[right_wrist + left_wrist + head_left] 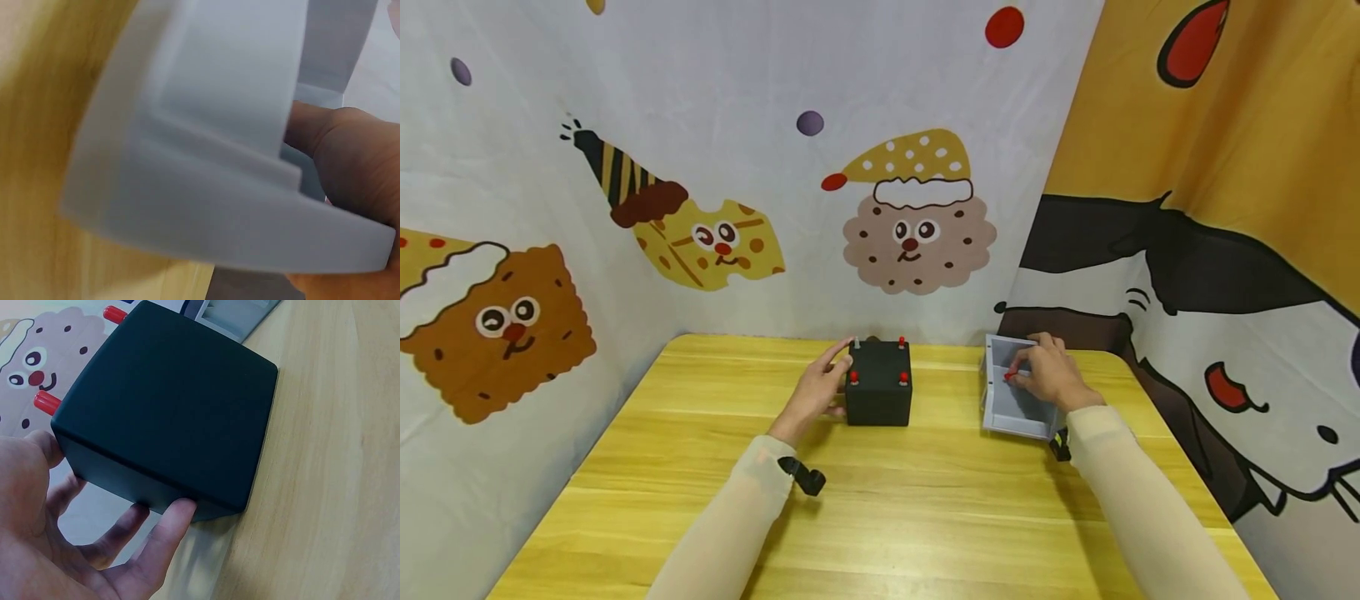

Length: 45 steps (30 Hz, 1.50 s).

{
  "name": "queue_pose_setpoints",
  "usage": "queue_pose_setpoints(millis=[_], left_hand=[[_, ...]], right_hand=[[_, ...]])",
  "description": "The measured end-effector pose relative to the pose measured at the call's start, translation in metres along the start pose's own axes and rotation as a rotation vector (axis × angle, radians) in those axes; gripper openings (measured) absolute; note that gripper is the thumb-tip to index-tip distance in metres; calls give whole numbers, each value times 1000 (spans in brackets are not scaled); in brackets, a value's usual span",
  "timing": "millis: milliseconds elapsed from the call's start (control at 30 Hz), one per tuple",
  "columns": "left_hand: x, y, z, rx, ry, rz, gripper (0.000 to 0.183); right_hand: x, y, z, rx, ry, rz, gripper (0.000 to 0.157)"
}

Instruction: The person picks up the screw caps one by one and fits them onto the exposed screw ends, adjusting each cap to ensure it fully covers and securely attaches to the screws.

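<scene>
A black box [878, 406] stands on the table with red caps [903, 378] on three of its top corners; a bare grey post [857, 342] is at the far-left corner. My left hand [817, 385] rests against the box's left side. In the left wrist view its fingertips [181, 511] touch that side face, fingers spread. Over on the right, my right hand [1051, 372] reaches into a grey bin [1018, 425] and pinches a small red cap [1010, 376] between thumb and fingers. The bin's wall hides the fingertips in the right wrist view.
Both things stand near the far edge of the wooden table [880, 517]. Behind it hangs a white cloth [730, 100] with cartoon prints, and a yellow and black curtain [1262, 208] hangs at the right.
</scene>
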<state>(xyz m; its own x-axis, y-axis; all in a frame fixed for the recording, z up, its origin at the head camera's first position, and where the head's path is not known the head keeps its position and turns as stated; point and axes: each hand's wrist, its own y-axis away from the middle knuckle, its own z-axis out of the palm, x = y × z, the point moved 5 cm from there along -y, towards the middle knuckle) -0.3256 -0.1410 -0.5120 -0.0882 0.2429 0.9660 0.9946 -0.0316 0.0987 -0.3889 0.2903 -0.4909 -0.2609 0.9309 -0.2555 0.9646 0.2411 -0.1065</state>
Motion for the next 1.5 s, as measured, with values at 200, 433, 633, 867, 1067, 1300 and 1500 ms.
queue_pose_setpoints(millis=[200,433,633,867,1067,1300,1500], left_hand=[[-2,1,0,-1,7,0,50],[-1,1,1,5,2,-1,50],[-2,2,1,2,3,0,50],[-4,0,1,1,7,5,49],[-5,-2,1,4,7,6,49],[-4,-2,1,7,2,-2,49],[-4,-2,2,9,0,-10,50]], right_hand=[[-4,7,-2,31,-44,-34,3],[-6,18,-4,77,-125,-32,5],[-9,23,-5,148,-167,-45,4],[-16,27,-8,243,-192,-79,6],[-25,31,-9,276,-209,-104,7],[-35,35,-12,304,-228,-146,8],[-39,37,-12,314,-213,-163,10]])
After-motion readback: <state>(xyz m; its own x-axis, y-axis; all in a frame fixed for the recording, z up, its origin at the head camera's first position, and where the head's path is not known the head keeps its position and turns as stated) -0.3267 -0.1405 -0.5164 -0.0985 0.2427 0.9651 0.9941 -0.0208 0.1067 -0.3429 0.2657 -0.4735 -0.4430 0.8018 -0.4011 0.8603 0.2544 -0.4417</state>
